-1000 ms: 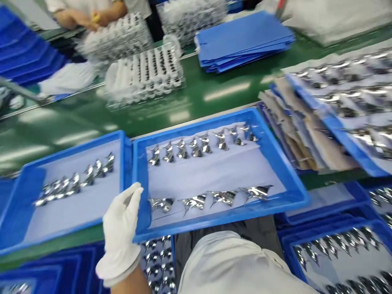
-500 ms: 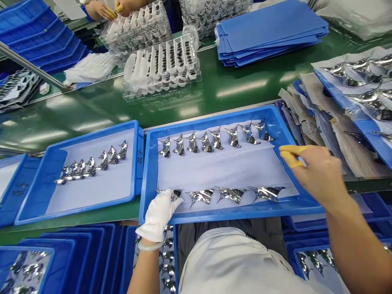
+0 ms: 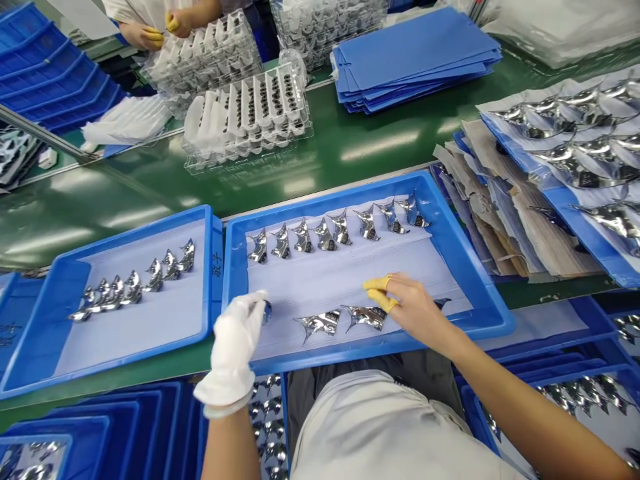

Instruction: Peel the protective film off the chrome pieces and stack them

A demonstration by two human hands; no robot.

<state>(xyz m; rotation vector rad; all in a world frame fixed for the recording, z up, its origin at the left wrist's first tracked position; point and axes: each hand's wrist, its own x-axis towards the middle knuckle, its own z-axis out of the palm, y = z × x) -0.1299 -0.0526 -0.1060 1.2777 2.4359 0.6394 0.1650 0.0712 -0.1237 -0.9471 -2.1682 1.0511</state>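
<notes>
Along the left of the green surface, I see a blue plastic tray lined with a pale sheet, its chrome pieces in one slanted row. Up past it, a co-worker's hands work at stacked clear plastic trays.

Almost touching that left tray is a second blue tray, right at the surface's near edge. Over its near left corner, my view shows the white-gloved left hand, its fingers pinching a small shiny piece, mostly hidden. That glove sat lower on the sheet a moment ago.

A wide bare band of sheet gives open room between the tray's two rows. Eight far-row pieces stand with tips toward the far rim. The near-row pieces lie with long axes roughly along the tray's long side, points trailing down-left.

The right hand has swung left from the tray's right side. Its yellow-capped fingertips are pressed together over a curved chrome piece; I can't tell whether they touch it.

Further right, more chrome pieces lie in blue trays over brown paper.
</notes>
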